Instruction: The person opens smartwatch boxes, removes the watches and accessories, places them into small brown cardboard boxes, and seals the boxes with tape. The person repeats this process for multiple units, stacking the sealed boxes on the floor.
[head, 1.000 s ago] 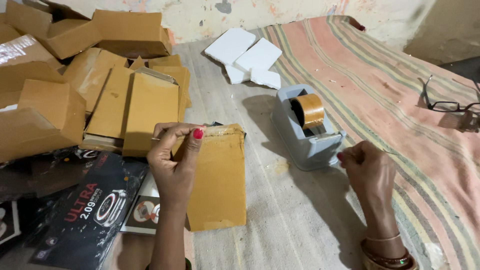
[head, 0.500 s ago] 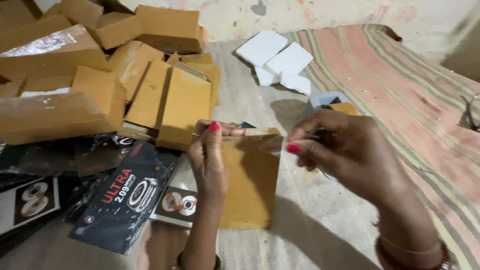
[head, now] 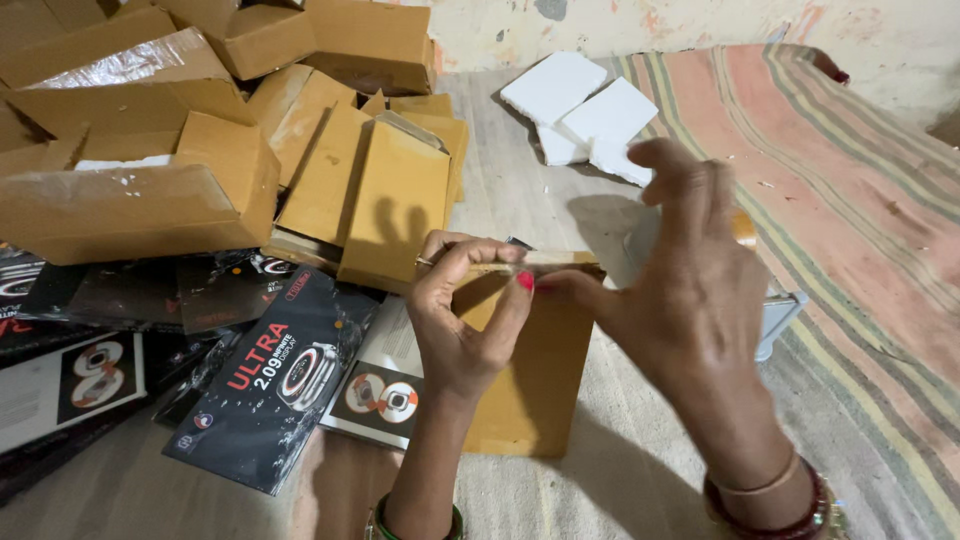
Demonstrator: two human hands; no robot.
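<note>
Fingers [head: 500, 262] of my left hand [head: 465, 320] pinch the top edge of a brown envelope [head: 530, 385], thumb and forefinger clamped on its folded flap. My right hand [head: 690, 300] comes in from the right, and its thumb and forefinger meet the same top edge, touching my left fingertips; its other fingers are raised and spread. Whether anything is caught between those right fingers, I cannot tell. The envelope lies flat on the striped cloth [head: 850, 200], directly in front of me, its lower part showing between my wrists.

Just behind my right hand, mostly hidden by it, sits a grey tape dispenser [head: 778, 315]. Left of the envelope lie dark printed packets [head: 275, 385], one overlapping the next, with the nearest tucked under the envelope's left side. Beyond them is a fan of more brown envelopes [head: 395, 205], and behind those a heap of cardboard boxes [head: 140, 195]. White foam pieces [head: 590, 115] lie farther back, near the wall, well apart from my hands.
</note>
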